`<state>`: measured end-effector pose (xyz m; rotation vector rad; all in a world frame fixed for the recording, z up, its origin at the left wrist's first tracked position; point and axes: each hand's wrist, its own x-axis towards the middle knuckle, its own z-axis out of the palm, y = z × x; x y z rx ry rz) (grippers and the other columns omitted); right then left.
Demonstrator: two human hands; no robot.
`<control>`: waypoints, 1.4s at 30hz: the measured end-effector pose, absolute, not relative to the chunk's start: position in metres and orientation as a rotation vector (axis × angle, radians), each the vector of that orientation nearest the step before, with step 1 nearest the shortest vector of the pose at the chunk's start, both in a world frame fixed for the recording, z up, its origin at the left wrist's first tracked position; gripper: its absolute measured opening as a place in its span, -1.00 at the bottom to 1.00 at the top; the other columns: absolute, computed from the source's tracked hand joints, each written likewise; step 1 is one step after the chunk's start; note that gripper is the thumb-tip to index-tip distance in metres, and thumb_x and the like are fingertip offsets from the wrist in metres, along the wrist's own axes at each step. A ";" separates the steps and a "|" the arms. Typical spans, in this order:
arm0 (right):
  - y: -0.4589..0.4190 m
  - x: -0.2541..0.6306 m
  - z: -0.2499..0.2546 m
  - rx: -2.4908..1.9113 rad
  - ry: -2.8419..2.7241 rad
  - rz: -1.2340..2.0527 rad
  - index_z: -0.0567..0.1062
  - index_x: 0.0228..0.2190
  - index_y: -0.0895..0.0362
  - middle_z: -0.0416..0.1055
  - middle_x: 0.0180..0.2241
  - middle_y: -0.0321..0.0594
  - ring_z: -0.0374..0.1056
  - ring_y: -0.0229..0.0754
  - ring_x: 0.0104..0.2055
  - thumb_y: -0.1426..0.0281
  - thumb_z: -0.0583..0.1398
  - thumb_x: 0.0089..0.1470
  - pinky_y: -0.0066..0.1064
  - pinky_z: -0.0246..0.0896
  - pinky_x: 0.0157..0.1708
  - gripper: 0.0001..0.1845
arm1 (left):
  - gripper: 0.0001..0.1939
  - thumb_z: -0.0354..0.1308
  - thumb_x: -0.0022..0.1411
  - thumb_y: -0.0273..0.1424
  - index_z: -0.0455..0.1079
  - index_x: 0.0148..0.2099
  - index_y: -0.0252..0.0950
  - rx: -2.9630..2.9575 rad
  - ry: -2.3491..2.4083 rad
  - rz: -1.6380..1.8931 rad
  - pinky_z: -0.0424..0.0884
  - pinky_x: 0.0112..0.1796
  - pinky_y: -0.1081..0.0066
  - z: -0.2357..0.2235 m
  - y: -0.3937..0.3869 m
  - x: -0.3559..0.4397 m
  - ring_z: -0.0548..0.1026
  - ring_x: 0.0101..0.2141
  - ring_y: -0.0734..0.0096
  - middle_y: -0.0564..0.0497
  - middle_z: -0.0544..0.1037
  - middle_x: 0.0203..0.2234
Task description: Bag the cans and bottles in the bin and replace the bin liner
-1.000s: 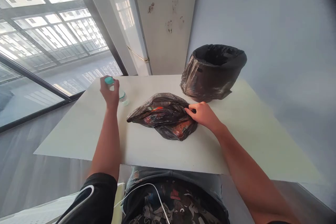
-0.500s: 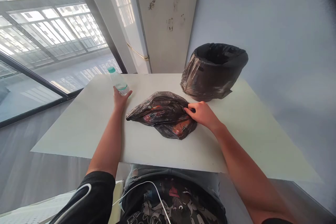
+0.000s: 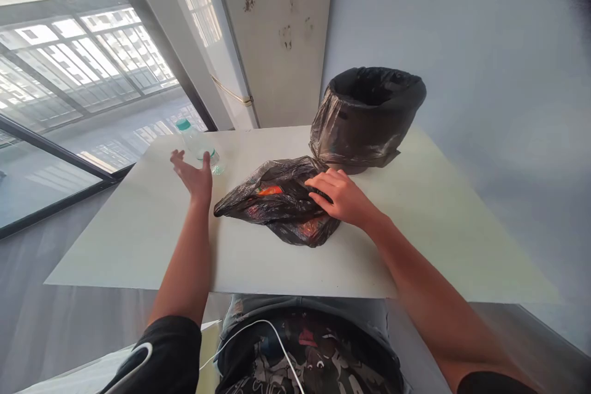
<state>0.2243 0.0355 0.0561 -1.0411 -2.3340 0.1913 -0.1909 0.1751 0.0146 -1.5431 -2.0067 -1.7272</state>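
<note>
My left hand (image 3: pixel 196 177) is open, fingers spread, just in front of a clear plastic bottle (image 3: pixel 196 143) with a green cap. The bottle stands toward the left back of the table, partly covered by the hand. A black plastic bag (image 3: pixel 272 209) lies in the middle, and red and orange wrappers show through its thin film. On the bag's right end rests my right hand (image 3: pixel 339 197), its fingers stretched out and loosely spread over the film.
A bin (image 3: pixel 367 120) lined with a black bag stands at the back right of the white table (image 3: pixel 138 234), close behind the bag. A wall rises to the right, glass windows to the left. A white cable (image 3: pixel 272 326) hangs over my shirt.
My left hand has let go of the bottle and opened, drawing slightly left. My right hand has gone from pinching the bag's end to lying open on it. The view has shifted slightly.
</note>
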 end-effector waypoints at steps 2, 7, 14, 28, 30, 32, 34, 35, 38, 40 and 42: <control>0.038 0.223 0.051 -1.026 -2.369 0.244 0.54 0.09 0.11 0.61 -0.05 -0.07 0.47 -0.01 -0.05 0.34 0.06 0.51 -0.14 0.22 0.02 -0.69 | -0.56 0.30 0.32 -0.34 0.26 0.16 -0.27 -1.534 -1.818 -1.743 0.26 0.33 -0.21 0.034 0.164 -0.176 0.42 0.23 -0.09 -0.28 0.46 0.11; 0.039 0.224 0.045 -0.957 -2.393 0.274 0.60 0.00 0.11 0.58 -0.06 -0.06 0.49 -0.05 -0.07 0.39 0.09 0.48 -0.19 0.27 -0.02 -0.72 | -0.93 0.15 0.48 -0.35 0.38 -0.04 -0.21 -1.941 -1.345 -1.747 0.46 0.08 -0.03 0.072 0.122 -0.120 0.47 -0.01 0.06 -0.15 0.50 -0.14; 0.039 0.253 0.062 -1.047 -2.255 0.615 0.64 -0.02 0.02 0.63 -0.18 -0.18 0.51 -0.10 -0.17 0.31 0.15 0.44 -0.26 0.36 -0.08 -0.73 | -0.79 0.10 0.51 -0.34 0.58 -0.05 -0.15 -3.017 -1.130 -0.925 0.42 -0.33 0.32 0.058 0.080 -0.047 0.60 -0.32 0.31 0.00 0.67 -0.27; 0.042 0.251 0.064 -1.121 -2.496 0.750 0.55 0.14 -0.07 0.54 0.15 -0.21 0.52 -0.02 0.01 0.51 0.31 0.00 -0.30 0.37 -0.05 -0.37 | -0.47 0.22 0.39 -0.49 0.44 0.36 -0.10 -3.433 -0.767 -0.545 0.49 0.09 0.08 0.059 0.079 -0.048 0.55 0.09 0.06 -0.12 0.62 0.10; 0.043 0.253 0.068 -1.102 -2.355 0.759 0.54 0.15 0.00 0.56 0.10 -0.16 0.50 0.02 0.08 0.50 0.31 -0.01 -0.25 0.35 0.09 -0.35 | -0.34 0.16 0.41 -0.51 0.29 0.49 -0.07 -3.468 -0.799 -0.610 0.46 0.17 0.02 0.061 0.078 -0.049 0.54 0.14 0.04 -0.16 0.58 0.18; 0.043 0.251 0.071 -1.125 -2.255 0.754 0.53 0.14 0.03 0.58 0.08 -0.16 0.51 0.04 0.07 0.49 0.33 -0.04 -0.22 0.33 0.12 -0.34 | -0.33 0.17 0.47 -0.42 0.19 0.54 -0.05 -3.484 -0.855 -0.746 0.43 0.23 0.00 0.064 0.076 -0.049 0.52 0.19 0.02 -0.18 0.53 0.26; 0.042 0.247 0.070 -1.171 -2.197 0.768 0.53 0.14 0.02 0.59 0.04 -0.17 0.52 0.02 0.01 0.45 0.35 -0.02 -0.24 0.35 0.05 -0.37 | -0.35 0.23 0.47 -0.31 0.21 0.52 -0.03 -3.481 -0.881 -1.001 0.44 0.25 0.02 0.066 0.075 -0.048 0.51 0.24 0.01 -0.17 0.50 0.30; 0.041 0.244 0.069 -1.180 -2.181 0.788 0.51 0.15 0.02 0.59 0.04 -0.17 0.52 0.02 -0.01 0.41 0.35 0.01 -0.25 0.36 0.02 -0.38 | -0.35 0.28 0.45 -0.26 0.24 0.49 -0.01 -3.467 -0.879 -1.152 0.46 0.24 0.04 0.066 0.074 -0.048 0.52 0.24 0.01 -0.16 0.50 0.30; 0.040 0.240 0.064 -1.171 -2.161 0.855 0.40 0.28 -0.01 0.56 0.12 -0.12 0.52 0.00 -0.03 0.32 0.36 0.10 -0.28 0.39 -0.08 -0.28 | -0.33 0.42 0.32 -0.15 0.33 0.40 0.01 -3.377 -0.886 -1.602 0.53 0.17 0.01 0.064 0.077 -0.050 0.56 0.18 -0.03 -0.14 0.53 0.23; 0.042 0.241 0.059 -1.220 -2.190 0.864 0.33 0.34 -0.01 0.57 0.09 -0.12 0.50 -0.06 -0.12 0.33 0.37 0.10 -0.32 0.36 -0.18 -0.20 | -0.33 0.42 0.29 -0.01 0.35 0.35 0.00 -3.222 -0.973 -1.922 0.55 0.13 0.00 0.063 0.083 -0.053 0.56 0.17 -0.07 -0.16 0.52 0.21; 0.046 0.245 0.054 -1.310 -2.294 0.821 0.48 0.17 0.01 0.60 -0.11 -0.22 0.43 -0.15 -0.27 0.34 0.39 0.09 -0.37 0.25 -0.27 -0.40 | -0.30 0.33 0.29 0.16 0.32 0.32 -0.02 -2.914 -1.152 -2.209 0.56 0.11 0.01 0.062 0.090 -0.058 0.55 0.18 -0.09 -0.17 0.49 0.20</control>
